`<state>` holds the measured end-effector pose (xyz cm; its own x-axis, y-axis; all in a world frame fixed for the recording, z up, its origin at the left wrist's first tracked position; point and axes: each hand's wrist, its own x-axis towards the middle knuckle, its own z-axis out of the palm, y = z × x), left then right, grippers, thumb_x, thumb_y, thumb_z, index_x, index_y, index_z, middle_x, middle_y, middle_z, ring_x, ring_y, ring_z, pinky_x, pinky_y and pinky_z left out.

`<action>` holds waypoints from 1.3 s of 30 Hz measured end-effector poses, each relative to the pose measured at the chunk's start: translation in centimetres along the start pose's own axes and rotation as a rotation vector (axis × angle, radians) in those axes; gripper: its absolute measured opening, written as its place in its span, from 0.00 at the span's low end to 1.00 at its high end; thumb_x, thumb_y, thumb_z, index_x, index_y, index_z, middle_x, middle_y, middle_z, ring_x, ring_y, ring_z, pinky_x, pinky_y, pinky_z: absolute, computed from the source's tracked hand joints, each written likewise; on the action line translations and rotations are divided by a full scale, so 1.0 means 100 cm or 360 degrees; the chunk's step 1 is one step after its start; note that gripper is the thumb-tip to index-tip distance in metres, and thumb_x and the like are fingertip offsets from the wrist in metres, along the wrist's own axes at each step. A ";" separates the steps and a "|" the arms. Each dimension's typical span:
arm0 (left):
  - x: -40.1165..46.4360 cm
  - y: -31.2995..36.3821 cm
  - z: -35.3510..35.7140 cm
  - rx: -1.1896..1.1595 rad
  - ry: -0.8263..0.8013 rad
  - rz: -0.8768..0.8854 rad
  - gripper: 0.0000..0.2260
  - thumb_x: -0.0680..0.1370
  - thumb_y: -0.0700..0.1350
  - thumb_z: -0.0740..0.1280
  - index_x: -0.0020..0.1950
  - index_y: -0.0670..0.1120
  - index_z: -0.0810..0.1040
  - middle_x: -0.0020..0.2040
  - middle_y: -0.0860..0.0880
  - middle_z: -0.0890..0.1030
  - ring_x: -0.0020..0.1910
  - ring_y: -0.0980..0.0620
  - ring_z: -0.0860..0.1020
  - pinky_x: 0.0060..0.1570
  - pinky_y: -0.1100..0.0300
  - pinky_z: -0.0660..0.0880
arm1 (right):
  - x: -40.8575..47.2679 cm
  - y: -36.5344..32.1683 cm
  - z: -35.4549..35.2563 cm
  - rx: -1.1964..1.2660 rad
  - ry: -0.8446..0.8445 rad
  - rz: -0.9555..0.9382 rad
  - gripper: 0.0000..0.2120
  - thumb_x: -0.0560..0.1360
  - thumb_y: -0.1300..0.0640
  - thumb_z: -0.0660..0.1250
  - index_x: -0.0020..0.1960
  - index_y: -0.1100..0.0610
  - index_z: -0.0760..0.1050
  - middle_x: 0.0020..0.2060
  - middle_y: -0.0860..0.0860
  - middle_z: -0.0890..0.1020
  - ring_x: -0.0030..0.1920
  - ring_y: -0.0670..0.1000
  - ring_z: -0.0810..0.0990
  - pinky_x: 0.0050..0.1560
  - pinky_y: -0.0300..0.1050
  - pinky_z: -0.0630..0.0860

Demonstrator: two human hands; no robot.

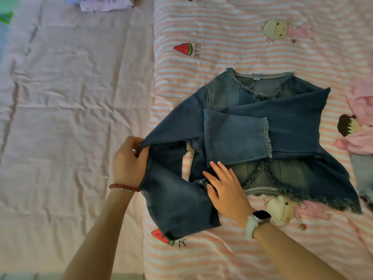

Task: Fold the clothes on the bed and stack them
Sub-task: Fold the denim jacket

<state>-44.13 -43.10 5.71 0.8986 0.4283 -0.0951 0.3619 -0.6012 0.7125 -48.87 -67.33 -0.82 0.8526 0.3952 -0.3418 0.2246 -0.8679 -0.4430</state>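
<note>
**Two hands on the denim jacket, one sleeve mid-fold**

Two bare forearms reach in from the near edge, both meeting the denim jacket, our landmark, which lies spread on the striped quilt of the bed. At the jacket's near left corner, the left hand, red bead bracelet at its wrist, has its grip clenched on the fold of the left sleeve, fingers curled round the cloth and lifting it off the quilt; the cuff end drapes down toward the camera. Just right of that, the right hand, white watch on the wrist, lies flat on the jacket's lower front, fingers straight and spread, grasping nothing, only pressing. Across the jacket's middle the other sleeve is already folded over the chest, frayed cuff on top. Beyond the jacket's right edge sits a heap of pink clothes. Left of the jacket stretches a plain pink sheet. Far beyond the jacket, up at the left, a lilac folded stack rests on that sheet.
</note>
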 end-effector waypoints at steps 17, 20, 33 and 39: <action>-0.045 -0.008 0.044 0.0136 -0.1108 -0.0048 0.39 0.69 0.48 0.75 0.74 0.43 0.59 0.67 0.45 0.60 0.66 0.51 0.63 0.67 0.64 0.60 | 0.050 -0.047 -0.034 0.1589 0.0364 0.0499 0.25 0.76 0.50 0.63 0.71 0.45 0.59 0.53 0.44 0.77 0.48 0.42 0.78 0.50 0.39 0.76; -0.045 -0.003 0.035 -0.0285 -0.1207 0.0008 0.12 0.75 0.44 0.68 0.58 0.44 0.79 0.56 0.52 0.77 0.57 0.57 0.73 0.57 0.73 0.67 | 0.071 -0.044 -0.039 0.1777 0.0416 0.0886 0.10 0.75 0.61 0.65 0.56 0.56 0.72 0.44 0.52 0.81 0.49 0.53 0.80 0.53 0.50 0.77; -0.036 -0.003 0.073 -0.0205 -0.0994 -0.0638 0.15 0.73 0.48 0.70 0.54 0.40 0.77 0.45 0.47 0.80 0.45 0.48 0.79 0.49 0.55 0.77 | 0.042 -0.014 -0.027 0.1779 0.0494 0.0946 0.03 0.77 0.57 0.63 0.49 0.57 0.73 0.42 0.48 0.79 0.44 0.45 0.78 0.40 0.33 0.73; -0.007 -0.005 0.034 -0.1032 -0.1260 -0.1076 0.16 0.67 0.46 0.72 0.53 0.45 0.79 0.46 0.51 0.84 0.46 0.53 0.81 0.42 0.60 0.77 | 0.040 -0.028 -0.033 0.1619 0.0438 0.0757 0.06 0.75 0.58 0.67 0.47 0.50 0.70 0.43 0.44 0.78 0.44 0.42 0.77 0.40 0.31 0.72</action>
<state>-44.12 -45.43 3.05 0.5625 -0.1401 -0.8149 0.8264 0.1269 0.5486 -44.58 -64.28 1.78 0.8513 -0.0939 -0.5162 -0.5235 -0.2186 -0.8235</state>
